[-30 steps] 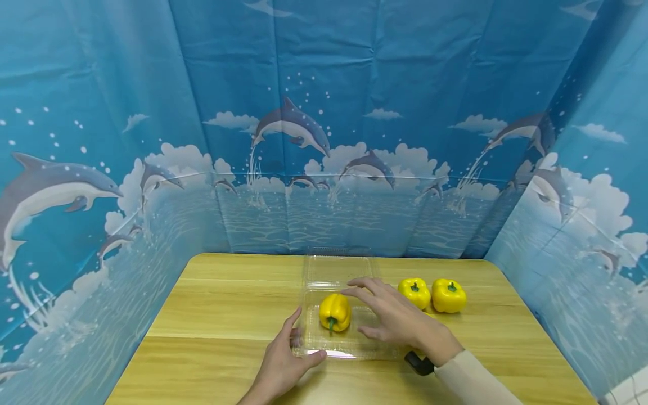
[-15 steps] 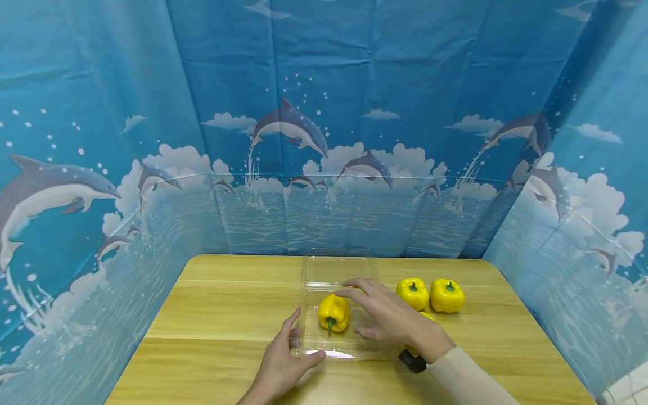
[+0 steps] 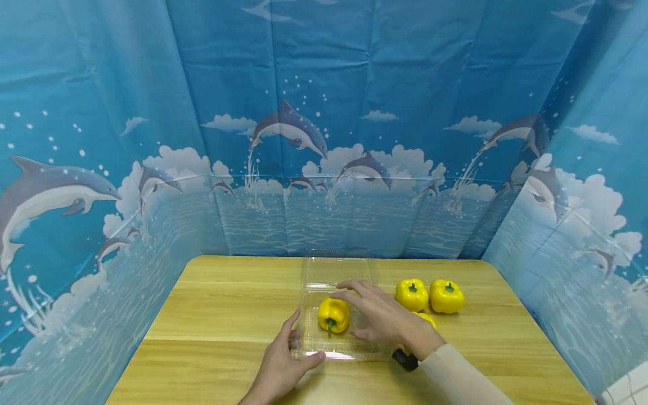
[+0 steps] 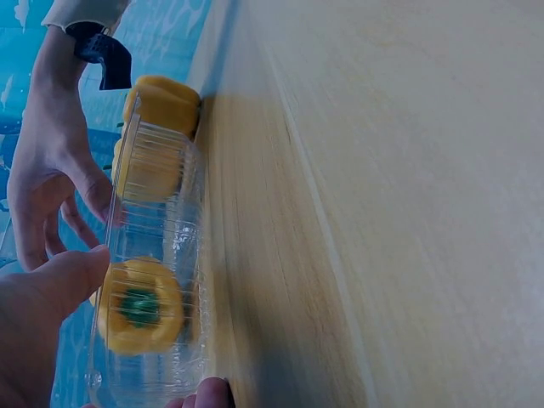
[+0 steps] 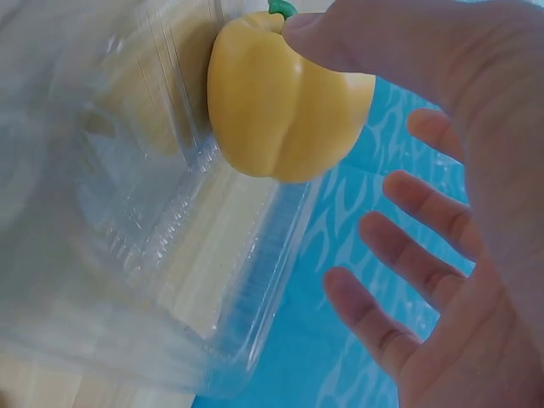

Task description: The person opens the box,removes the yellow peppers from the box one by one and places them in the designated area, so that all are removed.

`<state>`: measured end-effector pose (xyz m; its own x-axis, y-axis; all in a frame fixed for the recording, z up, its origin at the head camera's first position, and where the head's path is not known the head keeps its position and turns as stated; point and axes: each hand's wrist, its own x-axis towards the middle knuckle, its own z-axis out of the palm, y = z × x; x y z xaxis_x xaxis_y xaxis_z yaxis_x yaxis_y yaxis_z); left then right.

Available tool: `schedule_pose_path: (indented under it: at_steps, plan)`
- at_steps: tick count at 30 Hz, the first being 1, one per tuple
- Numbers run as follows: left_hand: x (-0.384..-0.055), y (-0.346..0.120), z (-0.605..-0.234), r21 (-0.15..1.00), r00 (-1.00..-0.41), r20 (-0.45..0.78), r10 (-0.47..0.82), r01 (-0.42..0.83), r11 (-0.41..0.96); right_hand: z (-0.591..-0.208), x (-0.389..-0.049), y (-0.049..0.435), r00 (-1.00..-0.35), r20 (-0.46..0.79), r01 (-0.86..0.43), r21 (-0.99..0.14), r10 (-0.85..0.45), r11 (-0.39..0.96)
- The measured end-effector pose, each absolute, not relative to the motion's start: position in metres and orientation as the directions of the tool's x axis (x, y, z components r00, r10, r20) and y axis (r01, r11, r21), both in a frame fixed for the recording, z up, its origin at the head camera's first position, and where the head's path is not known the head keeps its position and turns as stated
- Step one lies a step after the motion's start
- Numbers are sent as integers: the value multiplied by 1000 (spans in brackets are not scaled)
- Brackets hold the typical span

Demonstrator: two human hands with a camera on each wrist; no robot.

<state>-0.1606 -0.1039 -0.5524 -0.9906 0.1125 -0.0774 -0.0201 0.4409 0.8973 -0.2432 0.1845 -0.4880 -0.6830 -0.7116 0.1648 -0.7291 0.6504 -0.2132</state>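
Observation:
A clear plastic clamshell container (image 3: 340, 355) sits with its lid (image 3: 338, 271) folded back toward the wall. One yellow bell pepper (image 3: 331, 316) with a green stem lies in its base, toward the left. My left hand (image 3: 282, 360) grips the container's near left corner, thumb over the front rim and fingers along the left side. Above the base's right part hovers my right hand (image 3: 382, 318), fingers spread and nothing held. In the right wrist view its thumb (image 5: 327, 38) overlaps the top of the bell pepper (image 5: 285, 110), while the other fingers (image 5: 412, 255) stand apart from it.
Two more yellow bell peppers, one (image 3: 412, 294) beside the other (image 3: 446, 296), stand right of the container. A third (image 3: 426, 319) is partly hidden behind my right wrist. The wooden table (image 3: 223, 315) backs onto a blue dolphin-print curtain (image 3: 324, 214).
My right hand has shifted slightly left, its fingertips now overlapping the top of the bell pepper in the container. More of the pepper behind my wrist shows. The left hand stays put.

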Motion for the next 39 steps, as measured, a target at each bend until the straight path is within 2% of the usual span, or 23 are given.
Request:
schedule_pose_path:
  at_steps: [22,39]
  plan:
    - [-163,-104,-553,892,-990,-90,109,-31,450,-492,-249,168,-685,80,-718,-243,-724,652]
    - [-162,-104,-553,898,-989,-83,120,-22,439,-494,-253,158,-685,17,-714,-210,-728,667]
